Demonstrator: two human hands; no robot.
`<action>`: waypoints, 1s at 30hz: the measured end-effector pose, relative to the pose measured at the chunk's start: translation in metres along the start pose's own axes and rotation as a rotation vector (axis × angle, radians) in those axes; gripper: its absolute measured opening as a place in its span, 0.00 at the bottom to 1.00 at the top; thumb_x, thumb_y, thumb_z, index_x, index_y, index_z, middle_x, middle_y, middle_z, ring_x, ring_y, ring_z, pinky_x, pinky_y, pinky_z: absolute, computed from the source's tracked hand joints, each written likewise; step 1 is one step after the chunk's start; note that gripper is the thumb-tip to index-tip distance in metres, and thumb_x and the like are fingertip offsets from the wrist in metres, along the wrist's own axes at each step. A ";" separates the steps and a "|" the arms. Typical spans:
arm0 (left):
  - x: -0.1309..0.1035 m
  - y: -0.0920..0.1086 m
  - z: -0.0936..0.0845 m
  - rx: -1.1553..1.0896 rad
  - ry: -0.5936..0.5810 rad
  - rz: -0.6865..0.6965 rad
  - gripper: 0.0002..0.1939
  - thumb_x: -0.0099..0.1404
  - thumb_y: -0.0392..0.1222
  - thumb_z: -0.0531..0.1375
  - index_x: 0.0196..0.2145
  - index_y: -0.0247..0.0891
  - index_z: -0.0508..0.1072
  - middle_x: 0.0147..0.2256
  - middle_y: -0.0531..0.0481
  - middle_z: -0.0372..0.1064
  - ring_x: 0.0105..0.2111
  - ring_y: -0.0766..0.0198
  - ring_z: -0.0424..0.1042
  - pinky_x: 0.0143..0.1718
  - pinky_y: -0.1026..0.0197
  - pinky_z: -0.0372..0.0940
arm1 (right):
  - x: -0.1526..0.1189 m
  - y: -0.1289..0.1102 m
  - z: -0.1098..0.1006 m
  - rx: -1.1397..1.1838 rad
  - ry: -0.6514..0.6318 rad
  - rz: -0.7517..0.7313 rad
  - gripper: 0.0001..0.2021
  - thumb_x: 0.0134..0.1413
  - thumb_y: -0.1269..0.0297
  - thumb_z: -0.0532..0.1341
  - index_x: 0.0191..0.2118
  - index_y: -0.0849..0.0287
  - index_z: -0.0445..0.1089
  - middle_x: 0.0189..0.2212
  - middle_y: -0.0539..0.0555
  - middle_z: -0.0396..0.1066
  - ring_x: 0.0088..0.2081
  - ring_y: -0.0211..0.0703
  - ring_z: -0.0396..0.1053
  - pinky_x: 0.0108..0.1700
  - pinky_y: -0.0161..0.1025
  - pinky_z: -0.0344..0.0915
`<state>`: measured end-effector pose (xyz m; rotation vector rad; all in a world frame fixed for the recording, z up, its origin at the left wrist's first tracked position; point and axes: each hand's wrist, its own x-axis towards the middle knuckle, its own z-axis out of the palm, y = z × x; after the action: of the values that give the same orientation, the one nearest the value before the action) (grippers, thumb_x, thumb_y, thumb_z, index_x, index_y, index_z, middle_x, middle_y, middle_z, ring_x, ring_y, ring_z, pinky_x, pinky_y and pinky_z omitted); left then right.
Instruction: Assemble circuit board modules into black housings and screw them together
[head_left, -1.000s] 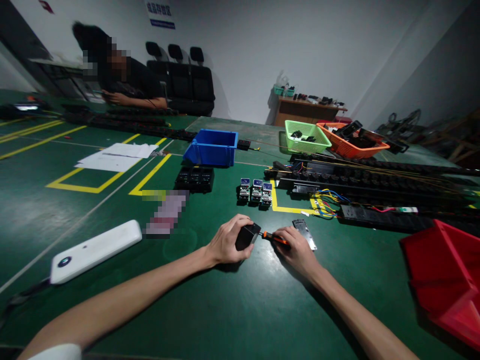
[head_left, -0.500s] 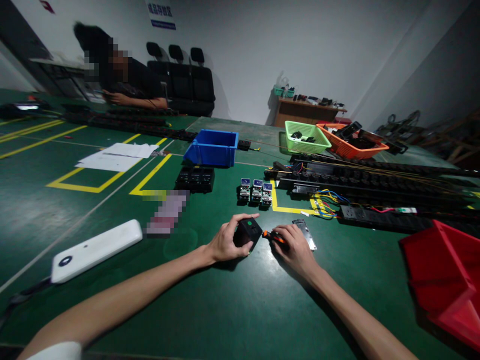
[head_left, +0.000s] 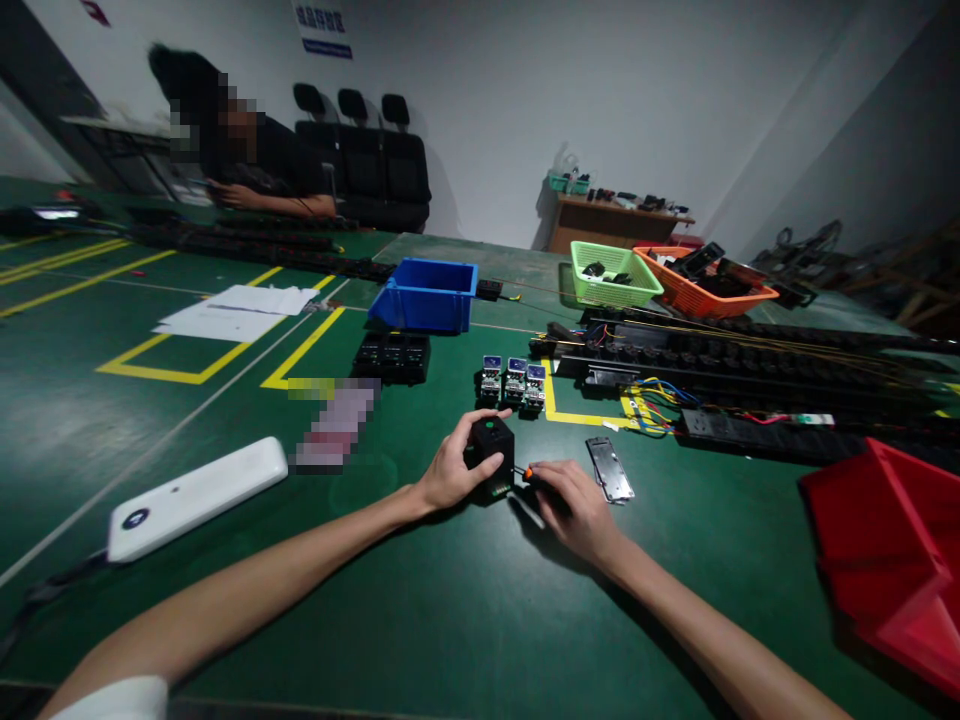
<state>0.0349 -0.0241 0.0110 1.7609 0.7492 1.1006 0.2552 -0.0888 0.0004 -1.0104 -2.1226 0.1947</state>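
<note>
My left hand is closed around a black box with a small green dot on its top, just above the table. In my right hand is a screwdriver with an orange and black handle. Its thin shaft points left and meets the box's right side; the exact spot of contact is too small to tell. Beyond the right hand lies a flat black panel. Several small circuit modules with blue tops stand behind the box.
A blue bin and a black socket block sit further back. Black rails with loose wires stretch along the right, near a red bin. A white device lies left. Across the table sits another person.
My left hand has turned the black box more upright. My right hand has moved slightly left and down, bringing the screwdriver's shaft against the box's side.
</note>
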 end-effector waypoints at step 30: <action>-0.005 -0.008 -0.005 0.155 -0.270 0.186 0.41 0.57 0.41 0.62 0.63 0.42 0.45 0.58 0.38 0.57 0.56 0.49 0.64 0.57 0.46 0.61 | 0.033 -0.001 0.020 0.347 0.069 0.074 0.23 0.57 0.58 0.59 0.58 0.55 0.60 0.52 0.61 0.68 0.49 0.52 0.67 0.47 0.49 0.67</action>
<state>0.0284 -0.0231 0.0027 2.0948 0.5244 0.9175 0.2277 -0.0622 0.0058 -0.8745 -1.9052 0.5371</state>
